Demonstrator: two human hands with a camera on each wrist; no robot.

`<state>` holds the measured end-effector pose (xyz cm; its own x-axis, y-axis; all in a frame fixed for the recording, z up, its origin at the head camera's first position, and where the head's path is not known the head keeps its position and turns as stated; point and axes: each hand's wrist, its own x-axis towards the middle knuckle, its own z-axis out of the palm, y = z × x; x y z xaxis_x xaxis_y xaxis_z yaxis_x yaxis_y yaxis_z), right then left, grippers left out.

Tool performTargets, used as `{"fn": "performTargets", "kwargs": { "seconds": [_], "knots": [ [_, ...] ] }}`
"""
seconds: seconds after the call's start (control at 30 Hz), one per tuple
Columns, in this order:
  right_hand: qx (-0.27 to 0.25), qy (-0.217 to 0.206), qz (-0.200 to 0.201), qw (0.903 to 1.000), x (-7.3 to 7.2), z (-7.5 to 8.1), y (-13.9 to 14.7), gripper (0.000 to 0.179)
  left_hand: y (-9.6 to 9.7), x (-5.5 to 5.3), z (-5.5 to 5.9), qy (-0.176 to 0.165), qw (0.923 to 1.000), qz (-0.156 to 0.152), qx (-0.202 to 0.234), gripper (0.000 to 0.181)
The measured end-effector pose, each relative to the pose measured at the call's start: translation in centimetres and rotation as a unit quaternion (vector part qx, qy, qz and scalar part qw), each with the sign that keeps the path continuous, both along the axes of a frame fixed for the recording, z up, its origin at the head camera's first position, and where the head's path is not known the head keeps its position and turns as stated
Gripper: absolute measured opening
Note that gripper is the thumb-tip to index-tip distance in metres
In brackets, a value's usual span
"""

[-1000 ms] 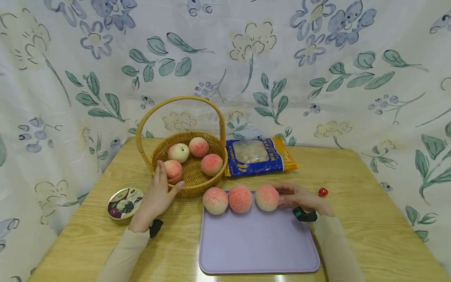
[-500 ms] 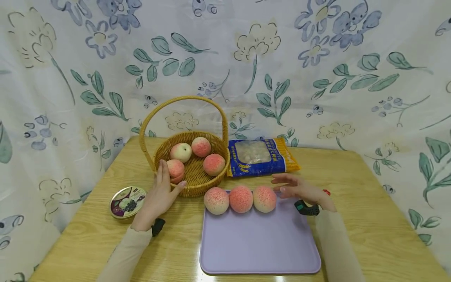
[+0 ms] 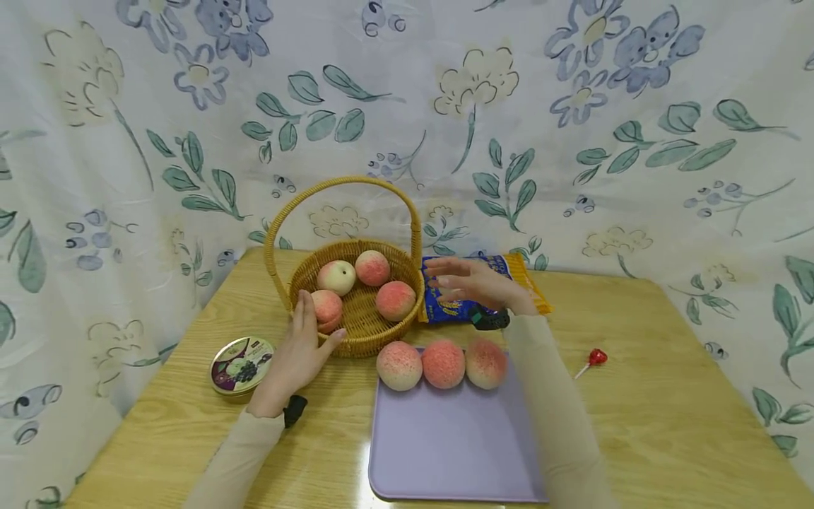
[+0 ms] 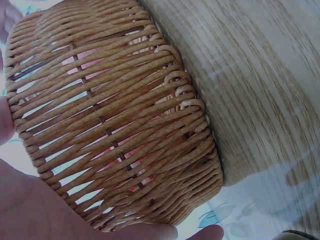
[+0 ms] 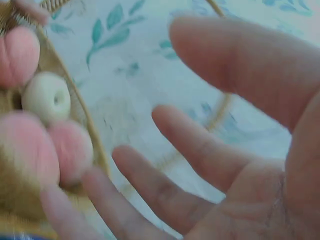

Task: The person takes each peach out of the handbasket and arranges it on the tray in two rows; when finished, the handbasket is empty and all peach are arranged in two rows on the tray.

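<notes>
My left hand (image 3: pixel 299 360) lies against the left front of a wicker basket (image 3: pixel 365 346), fingers straight along its side and thumb over the rim. In the left wrist view, palm and fingers (image 4: pixel 150 231) lie along the woven wall. Several peaches sit in the basket, among them a pale one (image 3: pixel 337 278) and a pink one (image 3: pixel 396 301). My right hand (image 3: pixel 477 283) is in the air right of the basket, overlapping a blue and yellow bag (image 3: pixel 439 311); the right wrist view shows its palm bare, fingers spread. Three peaches (image 3: pixel 443 364) stand in a row on a purple tray (image 3: pixel 451 438).
An oval tin (image 3: pixel 243 365) with a fruit picture stands left of the left hand. On the right of the table lies a red lollipop (image 3: pixel 597 357). The basket's tall handle (image 3: pixel 343 181) arches up in front of a floral curtain (image 3: pixel 394 106).
My right hand has let go of the rightmost peach on the tray, which shifted left beside its neighbour, then moved up and left over the bag. The left hand stays on the basket.
</notes>
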<state>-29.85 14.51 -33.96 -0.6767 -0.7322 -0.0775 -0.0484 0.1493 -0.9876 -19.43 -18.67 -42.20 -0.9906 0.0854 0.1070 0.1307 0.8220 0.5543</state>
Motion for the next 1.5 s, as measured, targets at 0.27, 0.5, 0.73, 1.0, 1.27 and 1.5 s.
{"fn": "performTargets", "kwargs": {
  "seconds": [0.27, 0.5, 0.73, 1.0, 1.27, 1.5],
  "knots": [
    [0.042, -0.020, -0.033, 0.9984, -1.3, 0.6, -6.8, 0.053, 0.3, 0.1, -0.3, 0.002, 1.0000, 0.001, 0.000, 0.096],
    [0.112, 0.012, -0.056, 0.9920, -2.0, -1.3, -10.2, 0.054, -0.1, 0.2, -0.2, -0.001, 1.0000, 0.005, -0.003, 0.095],
    [0.210, 0.123, -0.078, 0.9667, -2.6, -3.3, -12.5, 0.050, 0.0, 0.2, 0.2, 0.005, 1.0000, 0.008, 0.001, 0.097],
    [0.244, 0.117, -0.064, 0.9605, -3.0, -4.2, -13.5, 0.045, 0.0, 0.4, 0.3, -0.006, 0.9999, 0.011, -0.004, 0.095],
    [0.321, 0.149, 0.039, 0.9346, -3.2, -4.2, -13.9, 0.055, 0.0, 0.3, 0.4, -0.010, 0.9999, 0.011, 0.000, 0.095],
    [0.289, 0.163, -0.005, 0.9434, -3.2, -4.0, -13.5, 0.057, -0.1, 0.4, 0.3, -0.021, 0.9997, 0.011, 0.002, 0.096]
  ]
}}
